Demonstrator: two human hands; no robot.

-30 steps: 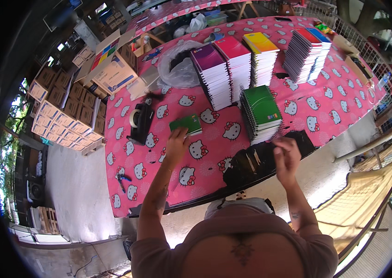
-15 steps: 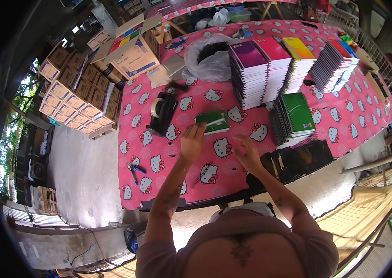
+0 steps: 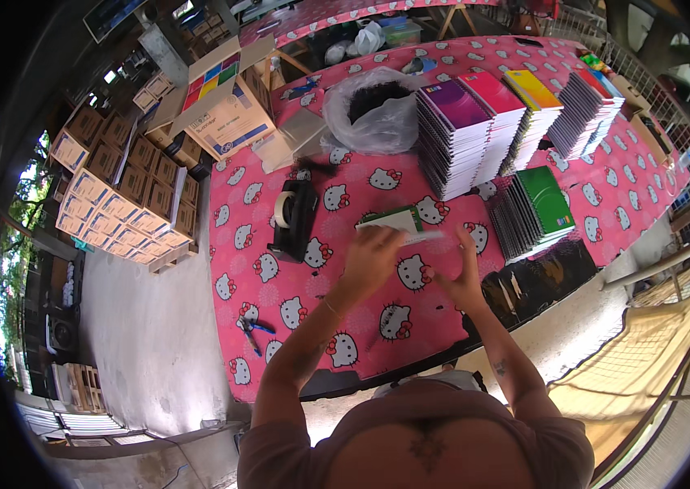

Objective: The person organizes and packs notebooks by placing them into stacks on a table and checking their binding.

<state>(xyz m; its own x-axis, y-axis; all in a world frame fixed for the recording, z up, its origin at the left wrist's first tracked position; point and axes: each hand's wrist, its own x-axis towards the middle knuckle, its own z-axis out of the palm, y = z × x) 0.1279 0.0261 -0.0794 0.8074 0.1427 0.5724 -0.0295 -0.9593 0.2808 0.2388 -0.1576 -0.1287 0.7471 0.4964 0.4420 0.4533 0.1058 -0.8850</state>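
Observation:
A small green notebook (image 3: 368, 218) lies on the pink, cartoon-cat-patterned tablecloth in front of me, a white sheet or page showing over much of it. My left hand (image 3: 371, 259) is at its near edge, fingers curled and closed on it. A blurred white edge juts out to the right of those fingers; whether it is a page or a loose slip I cannot tell. Just right of the notebook, my right hand (image 3: 463, 281) is raised with thumb and fingers apart, holding nothing. To the left stands a black tape dispenser (image 3: 294, 222) with a roll of tape.
Green spiral notebooks (image 3: 542, 202) are stacked at the right, with purple (image 3: 455, 106), pink and yellow stacks behind. A clear plastic bag (image 3: 371, 110) of black coils and an open carton (image 3: 227, 114) stand farther back. Blue-handled pliers (image 3: 254, 328) lie front left. Boxes (image 3: 125, 204) fill a pallet.
My left hand has shifted right and over the notebook, covering its near edge; more white shows there. My right hand has lifted, its fingers more upright. The whole view has shifted slightly.

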